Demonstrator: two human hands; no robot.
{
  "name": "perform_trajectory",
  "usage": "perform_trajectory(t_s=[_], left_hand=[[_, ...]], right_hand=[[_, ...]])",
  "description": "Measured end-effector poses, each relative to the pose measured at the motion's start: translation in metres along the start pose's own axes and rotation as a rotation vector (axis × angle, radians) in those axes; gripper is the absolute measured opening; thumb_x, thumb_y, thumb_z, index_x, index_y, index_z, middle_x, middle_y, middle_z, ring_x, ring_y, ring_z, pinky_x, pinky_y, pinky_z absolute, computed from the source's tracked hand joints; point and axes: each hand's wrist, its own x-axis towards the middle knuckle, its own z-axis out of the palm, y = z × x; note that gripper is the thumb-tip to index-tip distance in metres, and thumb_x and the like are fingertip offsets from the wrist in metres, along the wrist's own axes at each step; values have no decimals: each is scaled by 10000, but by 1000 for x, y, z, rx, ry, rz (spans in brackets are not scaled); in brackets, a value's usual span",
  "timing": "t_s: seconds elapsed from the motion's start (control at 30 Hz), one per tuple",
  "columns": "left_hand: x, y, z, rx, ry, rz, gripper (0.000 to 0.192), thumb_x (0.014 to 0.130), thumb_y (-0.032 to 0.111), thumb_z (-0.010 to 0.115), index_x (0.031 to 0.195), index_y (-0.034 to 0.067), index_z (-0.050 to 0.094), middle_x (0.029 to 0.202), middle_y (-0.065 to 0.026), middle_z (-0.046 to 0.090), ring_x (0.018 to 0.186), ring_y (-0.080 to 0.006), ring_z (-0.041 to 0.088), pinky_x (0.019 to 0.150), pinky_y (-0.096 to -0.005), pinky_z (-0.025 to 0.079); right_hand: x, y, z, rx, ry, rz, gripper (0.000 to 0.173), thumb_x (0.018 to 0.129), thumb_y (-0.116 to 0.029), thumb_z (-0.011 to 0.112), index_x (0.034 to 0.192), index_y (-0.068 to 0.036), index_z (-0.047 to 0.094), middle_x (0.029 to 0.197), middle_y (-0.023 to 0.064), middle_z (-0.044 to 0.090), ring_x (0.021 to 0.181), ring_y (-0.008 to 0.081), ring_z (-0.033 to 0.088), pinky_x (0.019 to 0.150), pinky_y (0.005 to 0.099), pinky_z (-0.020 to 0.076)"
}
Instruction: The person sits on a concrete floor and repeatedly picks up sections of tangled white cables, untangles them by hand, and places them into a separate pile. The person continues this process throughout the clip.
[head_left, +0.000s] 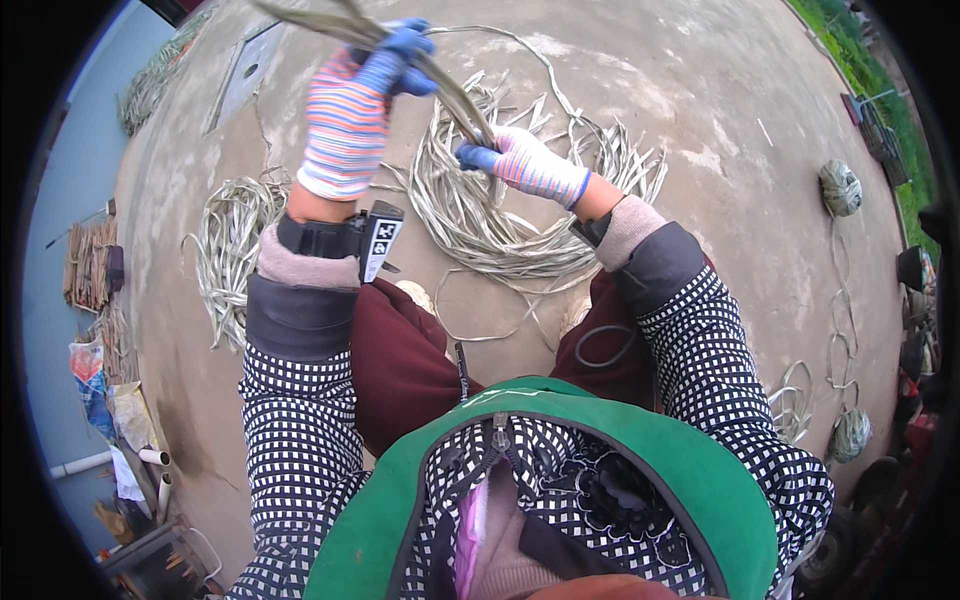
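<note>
Both my hands wear striped, blue-fingered work gloves and grip one bundle of flat, pale grey-green strands (448, 94). My left hand (360, 112) closes around it at the upper left, where the bundle runs on out of the picture's top. Lower and to the right, my right hand (525, 161) is closed on the same bundle. Beneath them a large loose coil of similar strands (480, 240) lies on the concrete floor before my feet. A single strand (517, 37) curves from near my left hand down to the coil.
A second heap of strands (229, 247) lies left of my legs. On the right are a wound ball (840, 187) and another ball (851, 435), with loose strand between them. Tied sticks (88, 262), sacks (91, 382) and white pipes (154, 457) stand along the left wall.
</note>
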Motion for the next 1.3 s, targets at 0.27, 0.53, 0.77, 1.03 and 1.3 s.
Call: perform_trajectory(t_s=[0.27,0.53,0.77,1.03,1.3], left_hand=[[15,-14,-87,562,559,-690,317,877,300,648,964,-2,686,749,-124,661,587,-204,634,608,-320,524],[-24,-33,23,1203,-495,384,279,825,185,664,1080,78,624,973,-130,655,868,-314,637,767,-403,504],[-17,-36,12,1437,-682,-44,140,850,153,574,979,130,622,891,-140,656,843,-345,629,734,-413,504],[-7,-7,-56,1535,9,-3,163,886,172,535,983,110,651,898,-171,656,848,-374,614,733,-440,498],[-6,-19,-80,1654,-40,-321,202,905,278,533,1012,171,668,959,-162,661,881,-357,627,775,-449,493]], right_hand=[[-15,4,-30,-170,-6,113,220,953,-239,545,982,-39,631,737,-6,576,681,81,538,637,248,459],[-23,-20,-15,-629,13,-169,255,917,-297,546,962,-54,611,712,112,608,677,254,601,634,369,477],[-26,-32,-22,-393,60,-80,301,893,-343,632,892,-45,595,660,100,558,611,157,507,605,327,448],[-34,2,-77,-601,178,11,240,878,-294,638,883,-56,607,693,159,588,640,299,568,628,388,456],[-41,-18,-68,-1183,236,-176,158,874,-263,584,875,-115,639,764,146,641,733,343,635,660,428,500]])
